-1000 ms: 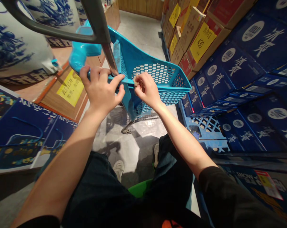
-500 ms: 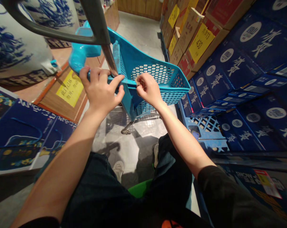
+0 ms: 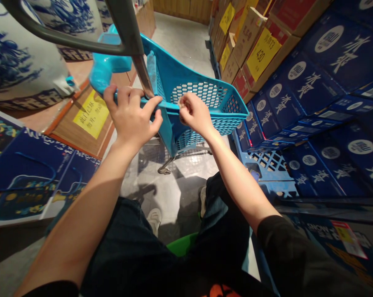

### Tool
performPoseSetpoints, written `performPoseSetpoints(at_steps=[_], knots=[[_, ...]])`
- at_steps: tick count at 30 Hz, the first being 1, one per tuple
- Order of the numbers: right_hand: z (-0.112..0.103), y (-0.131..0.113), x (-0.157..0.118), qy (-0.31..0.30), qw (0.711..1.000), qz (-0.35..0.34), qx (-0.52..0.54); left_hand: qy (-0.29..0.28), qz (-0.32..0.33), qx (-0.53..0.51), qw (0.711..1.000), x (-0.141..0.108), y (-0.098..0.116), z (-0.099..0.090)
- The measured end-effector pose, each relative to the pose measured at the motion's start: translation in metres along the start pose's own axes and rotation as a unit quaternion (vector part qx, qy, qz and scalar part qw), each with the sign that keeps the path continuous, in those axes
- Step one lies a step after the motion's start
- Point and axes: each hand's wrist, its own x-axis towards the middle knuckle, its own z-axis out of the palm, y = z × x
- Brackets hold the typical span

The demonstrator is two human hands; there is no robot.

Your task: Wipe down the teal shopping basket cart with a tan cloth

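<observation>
A small beige wad [image 3: 181, 103], possibly cloth, is pinched in the right hand's [image 3: 199, 117] closed fingers at the blue shopping cart's [image 3: 180, 71] near rim, left of which the left hand's [image 3: 127, 117] loosely spread fingers are rested.

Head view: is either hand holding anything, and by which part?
The right hand pinches a small beige crumpled scrap, mostly hidden; which part is unclear. The left hand rests on the blue plastic basket rim.

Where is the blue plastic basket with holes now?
The basket is in the upper middle of the head view, with the left hand and right hand at its near rim.
</observation>
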Motion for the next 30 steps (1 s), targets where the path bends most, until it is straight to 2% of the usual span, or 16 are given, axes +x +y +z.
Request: performPoseSetpoints(at_steps=[2, 4, 10, 12, 17, 19, 25, 30], knots=[[-0.001, 0.011, 0.001, 0.009, 0.999, 0.036, -0.003, 0.014, 0.010, -0.004, 1.000, -0.001, 0.000, 0.001], [0.002, 0.011, 0.001, 0.016, 0.999, 0.043, -0.007, 0.025, 0.013, -0.012, 1.000, -0.002, 0.000, 0.001], [0.009, -0.026, -0.003, 0.004, 0.999, -0.034, -0.009, 0.014, 0.003, -0.037, 0.999, -0.001, -0.002, 0.003], [0.007, -0.021, -0.004, 0.008, 1.000, -0.029, -0.007, 0.009, 0.003, -0.044, 0.999, -0.001, -0.003, 0.004], [0.006, 0.016, -0.003, 0.062, 0.996, 0.070, -0.012, 0.004, -0.002, -0.039, 0.999, -0.001, -0.004, 0.004], [0.008, 0.015, -0.004, 0.066, 0.995, 0.071, -0.013, -0.001, -0.004, -0.029, 1.000, -0.001, -0.002, 0.003], [0.012, -0.021, -0.008, 0.033, 0.999, -0.011, 0.002, 0.037, 0.036, 0.027, 0.998, -0.004, -0.003, 0.003], [0.009, 0.002, -0.004, 0.043, 0.998, 0.049, -0.004, 0.048, 0.049, 0.041, 0.997, -0.004, -0.006, 0.004]])
